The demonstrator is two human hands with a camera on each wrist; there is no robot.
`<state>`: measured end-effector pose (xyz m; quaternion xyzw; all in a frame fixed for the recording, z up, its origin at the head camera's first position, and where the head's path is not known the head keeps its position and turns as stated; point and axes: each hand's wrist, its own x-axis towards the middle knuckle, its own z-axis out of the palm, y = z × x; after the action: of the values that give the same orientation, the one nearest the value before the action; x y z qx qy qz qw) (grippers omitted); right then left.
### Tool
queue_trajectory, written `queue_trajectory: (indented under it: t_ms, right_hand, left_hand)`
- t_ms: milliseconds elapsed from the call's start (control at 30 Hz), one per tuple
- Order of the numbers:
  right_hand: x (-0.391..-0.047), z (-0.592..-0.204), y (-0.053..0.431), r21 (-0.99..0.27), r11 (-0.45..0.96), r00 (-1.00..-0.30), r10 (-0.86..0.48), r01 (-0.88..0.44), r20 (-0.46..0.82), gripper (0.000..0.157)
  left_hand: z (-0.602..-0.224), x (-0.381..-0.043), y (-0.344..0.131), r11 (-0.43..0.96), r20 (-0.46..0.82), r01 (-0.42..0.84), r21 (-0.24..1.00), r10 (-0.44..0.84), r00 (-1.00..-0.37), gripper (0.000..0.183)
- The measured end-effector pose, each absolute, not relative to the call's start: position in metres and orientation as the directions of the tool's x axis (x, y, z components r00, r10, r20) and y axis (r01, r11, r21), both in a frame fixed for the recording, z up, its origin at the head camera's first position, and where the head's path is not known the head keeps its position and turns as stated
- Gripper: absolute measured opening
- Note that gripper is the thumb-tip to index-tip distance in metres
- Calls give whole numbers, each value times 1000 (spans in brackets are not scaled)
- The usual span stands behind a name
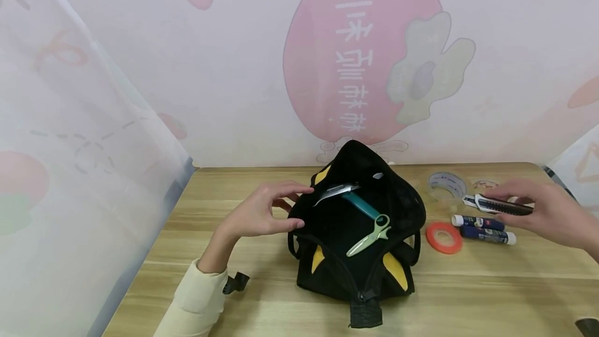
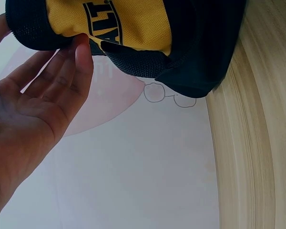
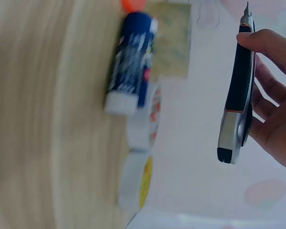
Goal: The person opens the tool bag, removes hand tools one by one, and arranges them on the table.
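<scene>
A black and yellow tool bag (image 1: 327,280) stands with its mouth wide apart in the head view. My left hand (image 1: 269,209) holds its left rim, fingers against the yellow side panel (image 2: 128,24). Inside the bag lie green-handled scissors (image 1: 374,235), a teal-handled tool (image 1: 360,204) and a silver blade-like piece (image 1: 337,190). Over at the right, my right hand (image 1: 545,212) grips a black and silver utility knife (image 1: 500,205) between thumb and fingers. In the right wrist view the knife (image 3: 238,81) is raised above the table, its narrow tip pointing up.
Below the right hand lie two blue glue sticks (image 1: 489,235), with a red tape roll (image 1: 428,235) to their left. Clear tape (image 1: 446,175) and another roll (image 1: 485,184) are behind them. A printed curtain (image 1: 243,66) hangs along the table's back edge.
</scene>
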<state>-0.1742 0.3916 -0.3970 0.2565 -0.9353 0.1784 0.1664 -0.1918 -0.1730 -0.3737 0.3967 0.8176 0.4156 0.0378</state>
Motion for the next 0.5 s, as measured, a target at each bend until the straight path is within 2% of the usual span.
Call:
queue_trajectory:
  t_ms: [500]
  right_hand:
    - [-168, -438, 441, -406, 858, -937, -215, -316, 275, 48]
  left_hand:
    - [-372, -190, -172, 353, 259, 610, 710, 674, -692, 62]
